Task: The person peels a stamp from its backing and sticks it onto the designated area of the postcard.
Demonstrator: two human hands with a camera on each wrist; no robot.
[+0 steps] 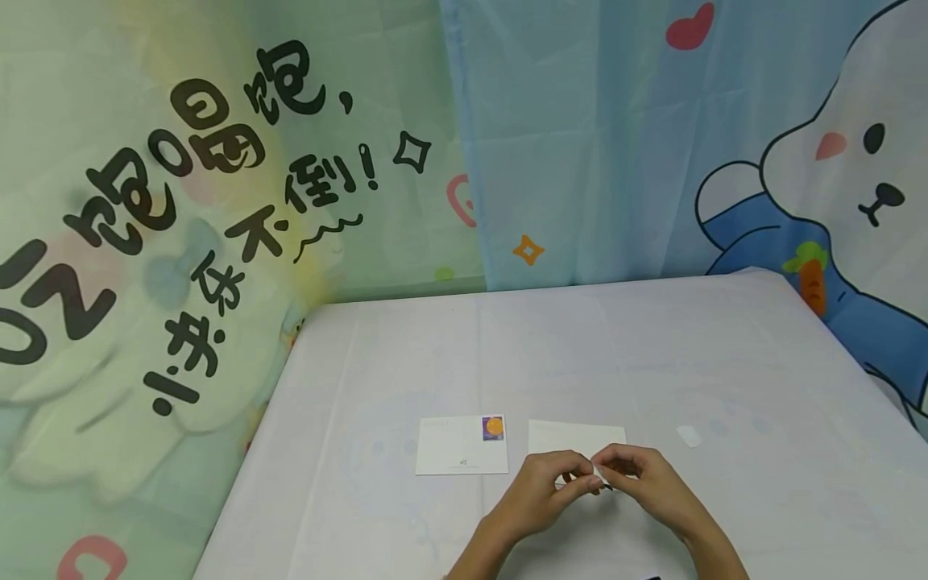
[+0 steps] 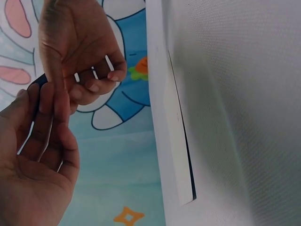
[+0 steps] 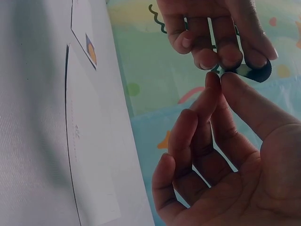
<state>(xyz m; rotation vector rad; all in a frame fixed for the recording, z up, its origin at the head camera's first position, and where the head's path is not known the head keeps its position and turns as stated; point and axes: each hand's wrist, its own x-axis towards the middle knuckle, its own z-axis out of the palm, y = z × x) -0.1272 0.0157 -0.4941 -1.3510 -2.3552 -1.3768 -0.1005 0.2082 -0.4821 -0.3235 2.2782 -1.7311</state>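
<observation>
Close over a blank-looking white card (image 1: 576, 437), both hands meet at the fingertips around a small thin piece, probably a sticker. My left hand (image 1: 548, 489) pinches it from the left. On the other side, my right hand (image 1: 645, 482) pinches with thumb and forefinger. In the right wrist view the sticker (image 3: 258, 73) shows a dark, rounded end and a paler part, while the fingers hide the rest. Left of the hands lies a second white card (image 1: 453, 445) with an orange and purple stamp (image 1: 493, 428) in its upper right corner.
A small white slip of paper (image 1: 689, 437) lies on the white-covered table (image 1: 406, 354), right of the hands. Printed curtains (image 1: 536, 145) hang behind the table and along its left side. A dark object pokes in at the bottom edge of the head view.
</observation>
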